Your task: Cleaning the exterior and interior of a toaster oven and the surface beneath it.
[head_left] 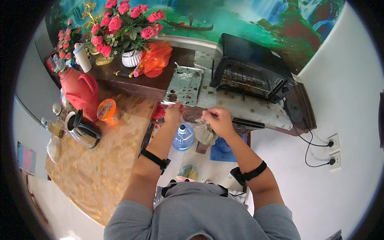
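A silvery baking tray (185,85) with dark burnt spots lies on the dark cabinet top, left of a black toaster oven (254,72). My left hand (174,114) is at the tray's near edge, its fingers closed there. Just to the right, my right hand (219,121) is in a pinch. A crumpled greyish-beige cloth (205,133) hangs right below its fingertips, in front of the cabinet edge. Part of the grip is hidden by the fingers. The oven's rack shows through its front.
The wooden table (116,160) at left holds a red jug (80,90), a steel kettle (83,130) and an orange cup (108,111). Behind are a flower vase (131,58) and an orange plastic bag (157,60). Below stands a water bottle (183,138). Cords reach wall sockets (334,152).
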Tool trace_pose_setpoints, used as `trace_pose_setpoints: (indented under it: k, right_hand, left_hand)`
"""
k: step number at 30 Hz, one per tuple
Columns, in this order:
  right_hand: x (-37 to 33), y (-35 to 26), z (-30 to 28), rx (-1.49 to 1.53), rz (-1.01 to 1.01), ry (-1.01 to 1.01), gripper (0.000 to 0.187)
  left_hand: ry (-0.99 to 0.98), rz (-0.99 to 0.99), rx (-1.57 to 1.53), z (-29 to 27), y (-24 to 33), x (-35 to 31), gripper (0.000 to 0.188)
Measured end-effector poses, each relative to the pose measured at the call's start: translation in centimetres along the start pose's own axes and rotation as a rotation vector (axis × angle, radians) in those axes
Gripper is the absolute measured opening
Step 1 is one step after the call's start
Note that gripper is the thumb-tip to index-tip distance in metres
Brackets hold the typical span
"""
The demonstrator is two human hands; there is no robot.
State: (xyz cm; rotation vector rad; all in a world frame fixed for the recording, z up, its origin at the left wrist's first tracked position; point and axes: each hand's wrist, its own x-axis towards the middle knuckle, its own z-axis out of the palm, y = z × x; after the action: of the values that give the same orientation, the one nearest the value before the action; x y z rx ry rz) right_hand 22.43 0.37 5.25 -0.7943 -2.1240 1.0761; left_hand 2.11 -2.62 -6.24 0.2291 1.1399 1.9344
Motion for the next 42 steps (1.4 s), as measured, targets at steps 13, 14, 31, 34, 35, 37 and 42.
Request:
trace_pose_setpoints:
  k: [13, 14, 31, 34, 35, 37, 42]
  right_hand:
    - [4.8, 11.2, -10.7, -0.797, 0.230, 0.431, 0.049]
    - [5.1, 9.9, -9.0, -0.747, 0.203, 0.404, 0.048]
    - [0.6, 0.0, -7.4, 0.730, 0.400, -0.279, 0.043]
    - [-1.3, 1.6, -9.2, 0.919, 0.453, -0.159, 0.034]
    - [-1.9, 2.3, -9.8, 0.922, 0.451, -0.161, 0.034]
    - [-2.9, 3.5, -11.1, 1.039, 0.412, 0.003, 0.029]
    - [-4.1, 4.9, -13.8, 1.116, 0.538, 0.253, 0.024]
  left_hand:
    - [-0.036, 0.188, -0.113, -3.6, 5.5, -5.3, 0.007]
    - [-0.071, 0.231, -0.092, -3.7, 5.8, -5.7, 0.008]
    - [-0.345, 0.008, 0.057, -0.1, 11.3, -9.0, 0.030]
    - [-0.414, -0.024, 0.182, 2.6, 10.2, -8.9, 0.027]
    - [-0.436, -0.036, 0.185, 3.4, 9.7, -8.5, 0.031]
    - [-0.507, -0.070, 0.207, 5.3, 8.7, -8.1, 0.031]
    - [-0.590, -0.109, 0.347, 9.9, 7.6, -8.4, 0.024]
